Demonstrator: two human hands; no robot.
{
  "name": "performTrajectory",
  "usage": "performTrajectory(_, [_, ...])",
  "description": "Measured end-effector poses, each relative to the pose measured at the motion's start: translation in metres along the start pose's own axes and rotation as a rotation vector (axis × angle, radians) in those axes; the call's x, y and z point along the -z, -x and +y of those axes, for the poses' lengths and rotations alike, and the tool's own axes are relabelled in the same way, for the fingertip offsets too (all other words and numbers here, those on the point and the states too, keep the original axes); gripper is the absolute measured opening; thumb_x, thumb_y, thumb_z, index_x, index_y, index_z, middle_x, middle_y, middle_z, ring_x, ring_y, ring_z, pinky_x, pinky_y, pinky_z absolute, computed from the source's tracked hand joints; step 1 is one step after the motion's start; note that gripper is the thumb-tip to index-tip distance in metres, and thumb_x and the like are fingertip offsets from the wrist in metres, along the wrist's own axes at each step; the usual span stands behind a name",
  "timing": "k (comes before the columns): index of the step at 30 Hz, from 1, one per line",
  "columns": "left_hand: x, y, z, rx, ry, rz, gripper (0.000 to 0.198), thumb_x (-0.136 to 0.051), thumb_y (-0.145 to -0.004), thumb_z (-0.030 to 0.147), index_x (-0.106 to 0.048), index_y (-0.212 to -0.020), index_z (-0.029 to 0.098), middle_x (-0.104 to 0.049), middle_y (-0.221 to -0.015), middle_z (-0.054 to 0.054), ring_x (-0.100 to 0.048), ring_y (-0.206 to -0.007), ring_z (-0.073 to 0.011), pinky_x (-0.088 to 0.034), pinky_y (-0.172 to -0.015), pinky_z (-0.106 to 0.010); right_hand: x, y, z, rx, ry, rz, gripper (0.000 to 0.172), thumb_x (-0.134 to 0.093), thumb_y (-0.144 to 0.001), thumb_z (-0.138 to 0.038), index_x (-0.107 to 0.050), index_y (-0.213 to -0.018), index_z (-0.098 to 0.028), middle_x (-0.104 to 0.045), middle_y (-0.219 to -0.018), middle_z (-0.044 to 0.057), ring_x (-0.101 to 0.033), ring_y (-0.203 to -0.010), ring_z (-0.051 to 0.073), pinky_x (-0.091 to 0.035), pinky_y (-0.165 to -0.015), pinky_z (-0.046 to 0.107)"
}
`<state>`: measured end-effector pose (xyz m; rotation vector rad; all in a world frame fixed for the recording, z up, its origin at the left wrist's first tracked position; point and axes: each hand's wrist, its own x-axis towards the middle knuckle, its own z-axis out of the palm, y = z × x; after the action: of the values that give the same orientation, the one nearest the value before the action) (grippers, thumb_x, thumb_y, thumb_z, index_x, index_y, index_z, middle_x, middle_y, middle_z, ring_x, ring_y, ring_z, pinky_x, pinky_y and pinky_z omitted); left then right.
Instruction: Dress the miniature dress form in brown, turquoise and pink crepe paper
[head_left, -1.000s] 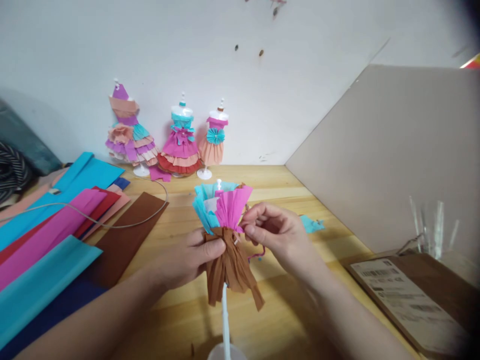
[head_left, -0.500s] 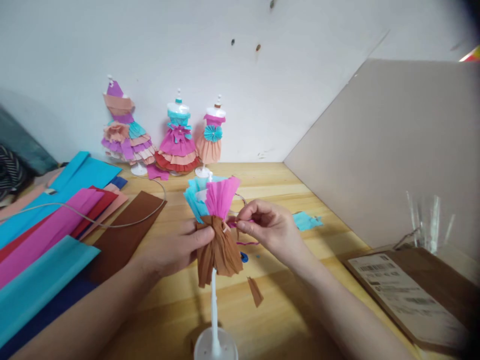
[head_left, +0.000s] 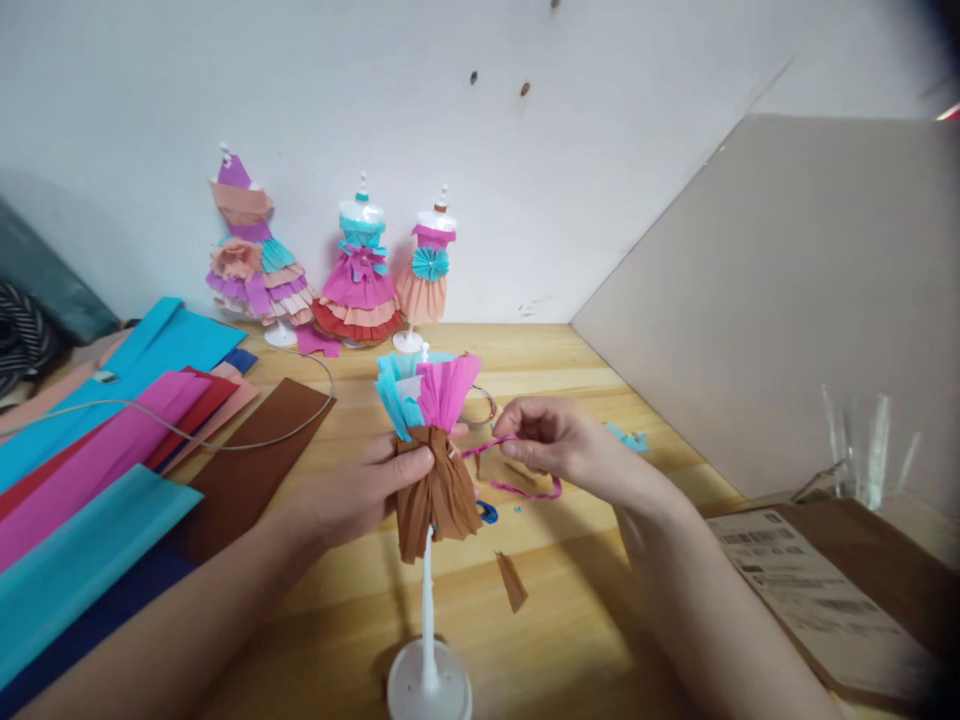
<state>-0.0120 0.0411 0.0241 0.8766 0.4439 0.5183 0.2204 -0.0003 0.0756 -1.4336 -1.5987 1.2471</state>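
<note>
In front of me a small white dress-form stand (head_left: 429, 610) rises from a round base. Wrapped about its upper part is a crepe paper dress (head_left: 442, 490), with a brown gathered skirt below and turquoise and pink flared pieces on top. My left hand (head_left: 382, 475) is closed around the dress at the waist, thumb in front and fingers hidden behind it. To its right, my right hand (head_left: 551, 440) pinches a twisted magenta paper strip (head_left: 484, 449) that runs to the waist. The strip's loose end hangs in a curl below the hand.
Three dressed mannequins (head_left: 362, 275) stand against the back wall. Folded crepe paper sheets (head_left: 97, 440) and a brown sheet (head_left: 255, 470) lie at left under a thin cable. On the right are a cardboard box (head_left: 832, 590) and clear sticks. Blue scissors handle (head_left: 487, 513) and paper scraps (head_left: 512, 582) lie nearby.
My right hand has moved to the right, away from the dress, drawing out the magenta strip. My left hand keeps its hold on the waist. The view has shifted slightly.
</note>
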Motion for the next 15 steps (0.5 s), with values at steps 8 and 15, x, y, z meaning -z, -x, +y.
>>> performTrajectory(8, [0.002,-0.001,-0.012,0.052,0.051,-0.083,0.045,-0.077,-0.074,0.045,-0.064,-0.103,0.013,-0.075,-0.094,-0.011,-0.072,-0.087,-0.0242,-0.053,-0.081,-0.034,-0.033,-0.006,0.002,0.296,0.203,0.136,0.008,-0.062,-0.078,-0.017,-0.062,-0.07,-0.015,-0.06,-0.067,0.001,-0.051,-0.059,0.011,-0.039,-0.055,0.023])
performTrajectory(15, [0.002,-0.001,-0.012,0.046,0.002,-0.013,0.046,-0.076,-0.073,0.048,-0.065,-0.1,0.013,-0.073,-0.101,-0.012,-0.07,-0.092,-0.0243,-0.052,-0.088,-0.038,-0.009,-0.005,0.001,0.047,0.115,-0.025,0.022,-0.071,-0.076,-0.035,-0.063,-0.073,-0.015,-0.057,-0.062,-0.001,-0.049,-0.054,0.01,-0.038,-0.05,0.024])
